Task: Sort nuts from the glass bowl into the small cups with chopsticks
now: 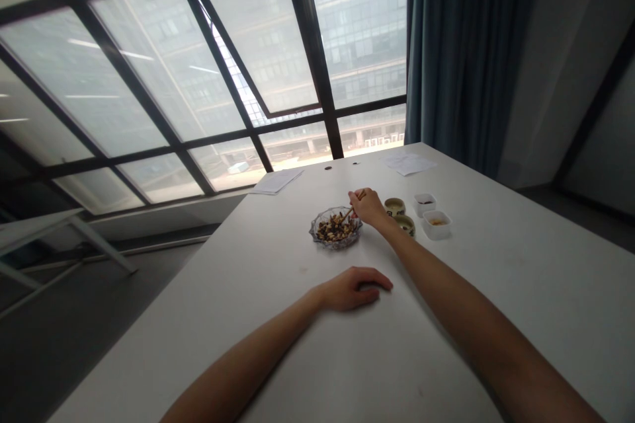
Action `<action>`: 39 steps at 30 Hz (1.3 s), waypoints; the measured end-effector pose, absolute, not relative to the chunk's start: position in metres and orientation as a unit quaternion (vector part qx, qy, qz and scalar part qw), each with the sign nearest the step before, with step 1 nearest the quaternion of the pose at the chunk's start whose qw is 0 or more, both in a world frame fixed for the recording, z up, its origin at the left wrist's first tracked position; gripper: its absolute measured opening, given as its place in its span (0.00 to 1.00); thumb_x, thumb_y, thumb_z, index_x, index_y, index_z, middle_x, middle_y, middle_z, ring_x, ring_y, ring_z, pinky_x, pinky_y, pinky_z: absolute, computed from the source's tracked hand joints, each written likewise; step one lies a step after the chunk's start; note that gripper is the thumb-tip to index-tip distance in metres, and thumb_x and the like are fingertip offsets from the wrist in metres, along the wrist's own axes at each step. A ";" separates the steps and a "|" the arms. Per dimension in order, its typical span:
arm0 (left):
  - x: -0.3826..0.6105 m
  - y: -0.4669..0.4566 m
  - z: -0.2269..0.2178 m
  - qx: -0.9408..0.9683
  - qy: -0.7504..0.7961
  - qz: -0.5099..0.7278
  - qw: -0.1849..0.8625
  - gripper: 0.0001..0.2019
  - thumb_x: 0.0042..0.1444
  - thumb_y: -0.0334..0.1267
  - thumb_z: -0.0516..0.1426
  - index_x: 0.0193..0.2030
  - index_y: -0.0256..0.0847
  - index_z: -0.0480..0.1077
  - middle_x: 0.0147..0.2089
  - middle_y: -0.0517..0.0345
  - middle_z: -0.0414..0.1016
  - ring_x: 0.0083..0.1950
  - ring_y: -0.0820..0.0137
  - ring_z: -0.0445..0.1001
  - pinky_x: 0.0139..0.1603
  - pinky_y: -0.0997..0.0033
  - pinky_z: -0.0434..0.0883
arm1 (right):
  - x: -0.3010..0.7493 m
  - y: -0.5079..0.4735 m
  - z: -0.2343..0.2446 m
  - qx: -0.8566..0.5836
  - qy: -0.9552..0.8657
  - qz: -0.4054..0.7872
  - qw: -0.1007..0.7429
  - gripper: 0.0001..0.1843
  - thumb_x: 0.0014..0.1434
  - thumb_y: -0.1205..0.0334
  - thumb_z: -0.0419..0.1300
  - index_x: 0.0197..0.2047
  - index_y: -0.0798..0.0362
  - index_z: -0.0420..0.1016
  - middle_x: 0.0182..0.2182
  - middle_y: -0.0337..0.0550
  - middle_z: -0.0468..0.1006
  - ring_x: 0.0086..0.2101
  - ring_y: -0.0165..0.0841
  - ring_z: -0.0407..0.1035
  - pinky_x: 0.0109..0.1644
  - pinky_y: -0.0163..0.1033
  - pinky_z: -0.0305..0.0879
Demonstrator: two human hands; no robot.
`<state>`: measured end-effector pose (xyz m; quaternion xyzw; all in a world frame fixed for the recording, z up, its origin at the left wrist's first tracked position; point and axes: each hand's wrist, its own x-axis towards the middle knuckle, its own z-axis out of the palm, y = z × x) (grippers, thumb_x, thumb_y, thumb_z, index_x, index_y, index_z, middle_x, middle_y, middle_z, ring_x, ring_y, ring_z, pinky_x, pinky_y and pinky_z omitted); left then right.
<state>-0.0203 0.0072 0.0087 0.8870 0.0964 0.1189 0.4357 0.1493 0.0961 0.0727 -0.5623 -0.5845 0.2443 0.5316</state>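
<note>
The right hand point(368, 206) pinches a pair of wooden chopsticks point(358, 202) between thumb and fingers, and their tips reach down into a shallow cut-glass dish point(315, 231). The dish holds a heap of dark and tan food pieces point(337, 227); at this size, I cannot tell what they are, or whether the tips have hold of one. The dish sits at 12 o'clock from the left hand point(353, 289), which rests on the white table point(317, 363), fingers loosely curled, holding nothing.

At 3 o'clock from the dish, just beside the right hand, stand two small ceramic cups point(395, 207) containing something pale. Farther along at 3 o'clock are two white square tubs point(436, 225), each with a little food or sauce inside. Sheets of paper point(276, 181) lie near the table's far edge at 11 o'clock from the dish, and more sheets of paper point(409, 163) lie at 1 o'clock. A large window point(133, 73) and a blue curtain point(466, 46) stand beyond the table.
</note>
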 end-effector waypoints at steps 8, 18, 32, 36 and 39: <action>-0.020 0.008 0.009 0.889 0.089 0.121 0.433 0.17 0.67 0.40 0.55 0.60 0.40 0.74 0.59 0.45 0.77 0.60 0.62 0.75 0.65 0.62 0.69 | 0.148 0.096 0.074 -0.554 -0.589 0.241 0.537 0.21 0.68 0.58 0.56 0.23 0.52 0.71 0.17 0.44 0.75 0.19 0.34 0.75 0.24 0.32 0.69; -0.020 0.009 0.007 0.888 0.092 0.118 0.435 0.17 0.67 0.40 0.55 0.59 0.40 0.74 0.59 0.44 0.77 0.60 0.61 0.75 0.65 0.62 0.69 | 0.163 0.084 0.102 -0.553 -0.557 0.249 0.567 0.20 0.68 0.55 0.58 0.26 0.55 0.72 0.16 0.43 0.75 0.18 0.33 0.75 0.19 0.28 0.69; -0.018 0.007 0.010 0.892 0.094 0.125 0.424 0.17 0.66 0.44 0.57 0.58 0.42 0.75 0.58 0.45 0.78 0.59 0.61 0.76 0.63 0.62 0.69 | 0.290 0.026 0.169 -0.603 -0.372 0.114 0.697 0.18 0.67 0.57 0.58 0.27 0.56 0.74 0.20 0.53 0.77 0.19 0.39 0.76 0.21 0.38 0.76; -0.019 0.007 0.010 0.893 0.099 0.119 0.423 0.17 0.66 0.44 0.56 0.58 0.42 0.75 0.59 0.45 0.78 0.60 0.62 0.75 0.64 0.62 0.69 | 0.318 0.020 0.164 -0.646 -0.342 0.058 0.680 0.16 0.67 0.57 0.59 0.31 0.58 0.76 0.21 0.54 0.77 0.20 0.41 0.77 0.24 0.42 0.78; -0.019 0.008 0.010 0.891 0.098 0.118 0.426 0.17 0.67 0.44 0.56 0.58 0.41 0.75 0.59 0.45 0.77 0.60 0.62 0.75 0.64 0.62 0.69 | 0.329 0.021 0.156 -0.679 -0.322 0.054 0.657 0.13 0.66 0.59 0.59 0.36 0.61 0.77 0.21 0.53 0.77 0.20 0.43 0.77 0.25 0.46 0.78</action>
